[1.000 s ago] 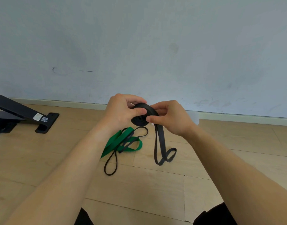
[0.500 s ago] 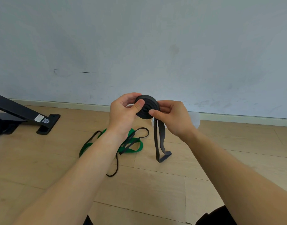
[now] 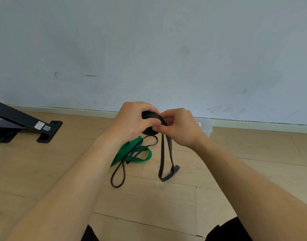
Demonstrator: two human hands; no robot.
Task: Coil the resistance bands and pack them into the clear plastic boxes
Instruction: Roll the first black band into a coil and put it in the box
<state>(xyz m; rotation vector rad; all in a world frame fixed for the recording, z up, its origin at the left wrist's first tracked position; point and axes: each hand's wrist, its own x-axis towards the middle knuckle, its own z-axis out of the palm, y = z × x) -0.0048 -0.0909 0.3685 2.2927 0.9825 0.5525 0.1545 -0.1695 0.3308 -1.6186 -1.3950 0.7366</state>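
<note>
The left hand (image 3: 131, 121) curls its fingers (image 3: 143, 106) round the coiled black band (image 3: 150, 115); the right hand (image 3: 179, 129) pinches the coil's edge. Its loose tail (image 3: 162, 157) hangs down, apparently reaching the floor (image 3: 222, 173) near the green band (image 3: 131, 154).

In the centre of the frame the left hand (image 3: 133, 122) and the right hand (image 3: 178, 129) are meeting above the floor (image 3: 45, 162), holding the coiled band (image 3: 149, 115) between them, with its loose tail (image 3: 164, 157) hanging below the right hand and reaching down to the floor. Below and left of the coil, the wide flat band (image 3: 131, 153) is lying on the floor, and the thin band (image 3: 117, 180) is lying across it, its loop reaching toward the bottom of the frame. The clear box (image 3: 205, 126) is sitting behind the right hand near the wall (image 3: 149, 49), and the stand foot (image 3: 48, 131) is resting on the floor at the left.
</note>
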